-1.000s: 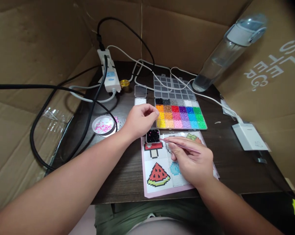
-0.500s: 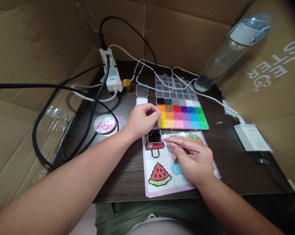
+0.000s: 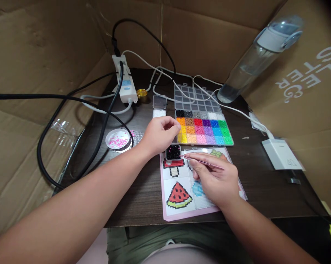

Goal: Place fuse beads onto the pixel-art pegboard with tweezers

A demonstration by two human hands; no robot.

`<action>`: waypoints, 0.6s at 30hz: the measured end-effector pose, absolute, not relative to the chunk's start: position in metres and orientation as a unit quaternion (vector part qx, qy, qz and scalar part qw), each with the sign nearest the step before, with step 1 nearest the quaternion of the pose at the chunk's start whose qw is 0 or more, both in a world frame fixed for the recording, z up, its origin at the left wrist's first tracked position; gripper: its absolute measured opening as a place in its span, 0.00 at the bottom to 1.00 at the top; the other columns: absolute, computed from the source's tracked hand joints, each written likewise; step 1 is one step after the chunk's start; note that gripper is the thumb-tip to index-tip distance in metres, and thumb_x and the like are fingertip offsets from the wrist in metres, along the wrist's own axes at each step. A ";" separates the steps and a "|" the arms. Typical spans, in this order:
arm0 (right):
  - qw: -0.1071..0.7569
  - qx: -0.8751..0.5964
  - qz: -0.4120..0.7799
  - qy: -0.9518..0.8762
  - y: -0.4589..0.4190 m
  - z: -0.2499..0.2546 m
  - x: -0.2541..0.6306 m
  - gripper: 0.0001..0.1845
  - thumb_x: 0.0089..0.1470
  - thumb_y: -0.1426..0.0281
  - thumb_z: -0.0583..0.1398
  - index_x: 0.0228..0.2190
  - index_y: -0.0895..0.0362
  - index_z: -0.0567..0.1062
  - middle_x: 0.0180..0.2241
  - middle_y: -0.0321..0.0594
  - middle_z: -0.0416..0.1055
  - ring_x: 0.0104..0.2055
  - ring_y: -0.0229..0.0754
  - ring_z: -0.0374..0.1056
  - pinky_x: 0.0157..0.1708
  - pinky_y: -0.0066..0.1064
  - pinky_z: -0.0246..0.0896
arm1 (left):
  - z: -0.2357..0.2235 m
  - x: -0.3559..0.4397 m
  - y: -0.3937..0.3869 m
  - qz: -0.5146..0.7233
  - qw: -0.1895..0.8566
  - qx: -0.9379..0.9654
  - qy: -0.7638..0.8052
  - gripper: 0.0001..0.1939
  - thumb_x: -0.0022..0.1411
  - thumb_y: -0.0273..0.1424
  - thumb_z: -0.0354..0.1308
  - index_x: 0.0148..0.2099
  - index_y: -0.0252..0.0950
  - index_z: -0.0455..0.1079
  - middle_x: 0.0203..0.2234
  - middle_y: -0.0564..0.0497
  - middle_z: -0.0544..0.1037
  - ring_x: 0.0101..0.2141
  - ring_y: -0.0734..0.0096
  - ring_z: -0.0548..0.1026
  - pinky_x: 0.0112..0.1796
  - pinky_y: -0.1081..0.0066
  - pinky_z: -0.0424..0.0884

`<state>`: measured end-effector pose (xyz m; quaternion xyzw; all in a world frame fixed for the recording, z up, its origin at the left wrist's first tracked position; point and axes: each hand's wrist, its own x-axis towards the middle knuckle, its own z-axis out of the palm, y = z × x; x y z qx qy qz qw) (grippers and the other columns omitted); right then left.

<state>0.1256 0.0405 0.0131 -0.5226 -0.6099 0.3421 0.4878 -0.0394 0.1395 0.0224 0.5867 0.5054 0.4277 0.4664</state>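
Note:
My right hand (image 3: 216, 179) grips pink metal tweezers (image 3: 205, 161), their tips at the lower right corner of a small clear box (image 3: 166, 154) of black beads (image 3: 172, 151). A few pink beads lie among the black ones. Just above that box, my left hand (image 3: 162, 134) is closed in a pinch; a faint clear edge by its fingertips looks like the box's raised lid (image 3: 179, 136). Under the right hand lies a clear pegboard (image 3: 205, 203) with blue beads, on a pattern sheet (image 3: 179, 212) printed with a watermelon slice and a mushroom.
Behind the hands sits a sorted bead case (image 3: 204, 132), lid open. A white bead box (image 3: 159, 113) and a dish of pink and white beads (image 3: 117, 139) lie left. Around them are a power strip (image 3: 126, 86), cables, a water bottle (image 3: 250, 66), a charger (image 3: 282, 156) and cardboard walls.
Almost nothing differs. Both hands keep their places, and the tweezers stay at the black bead box; the view shifts very slightly.

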 end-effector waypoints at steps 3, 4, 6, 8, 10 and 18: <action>0.491 -0.522 0.342 -0.608 0.040 0.014 0.125 0.08 0.56 0.75 0.64 0.37 0.56 0.84 0.30 0.38 0.81 0.17 0.29 0.67 0.19 0.23 0.69 | 0.023 -0.040 0.139 0.427 0.466 0.587 0.506 0.05 0.57 0.29 0.60 0.30 0.35 0.72 0.23 0.55 0.73 0.24 0.76 0.68 0.29 0.72 0.66; 0.491 -0.522 0.341 -0.608 0.040 0.014 0.125 0.08 0.56 0.75 0.64 0.37 0.56 0.84 0.29 0.38 0.81 0.17 0.29 0.67 0.19 0.23 0.69 | 0.023 -0.040 0.139 0.427 0.466 0.587 0.505 0.05 0.57 0.29 0.60 0.30 0.35 0.72 0.23 0.55 0.73 0.24 0.76 0.68 0.29 0.72 0.66; 0.490 -0.522 0.339 -0.610 0.041 0.014 0.124 0.08 0.56 0.75 0.64 0.36 0.56 0.84 0.28 0.37 0.80 0.17 0.29 0.67 0.19 0.23 0.69 | 0.023 -0.040 0.139 0.427 0.468 0.587 0.504 0.05 0.57 0.29 0.60 0.30 0.35 0.72 0.23 0.55 0.74 0.24 0.76 0.68 0.29 0.73 0.66; 0.489 -0.523 0.338 -0.610 0.041 0.014 0.124 0.08 0.56 0.75 0.64 0.36 0.57 0.84 0.27 0.37 0.80 0.17 0.30 0.67 0.20 0.24 0.69 | 0.022 -0.040 0.139 0.427 0.470 0.587 0.502 0.05 0.57 0.29 0.60 0.30 0.35 0.72 0.23 0.55 0.74 0.24 0.77 0.68 0.29 0.73 0.66; 0.487 -0.526 0.339 -0.609 0.041 0.014 0.124 0.08 0.57 0.74 0.64 0.37 0.57 0.84 0.28 0.38 0.81 0.17 0.30 0.67 0.20 0.24 0.70 | 0.022 -0.040 0.139 0.429 0.471 0.587 0.500 0.05 0.57 0.29 0.60 0.29 0.35 0.72 0.23 0.55 0.74 0.24 0.77 0.68 0.28 0.73 0.66; 0.473 -0.540 0.348 -0.603 0.041 0.014 0.124 0.08 0.57 0.72 0.64 0.36 0.56 0.84 0.27 0.38 0.80 0.17 0.31 0.67 0.20 0.27 0.71 | 0.022 -0.039 0.139 0.429 0.470 0.587 0.501 0.05 0.57 0.30 0.60 0.30 0.35 0.72 0.24 0.54 0.74 0.24 0.76 0.68 0.29 0.72 0.66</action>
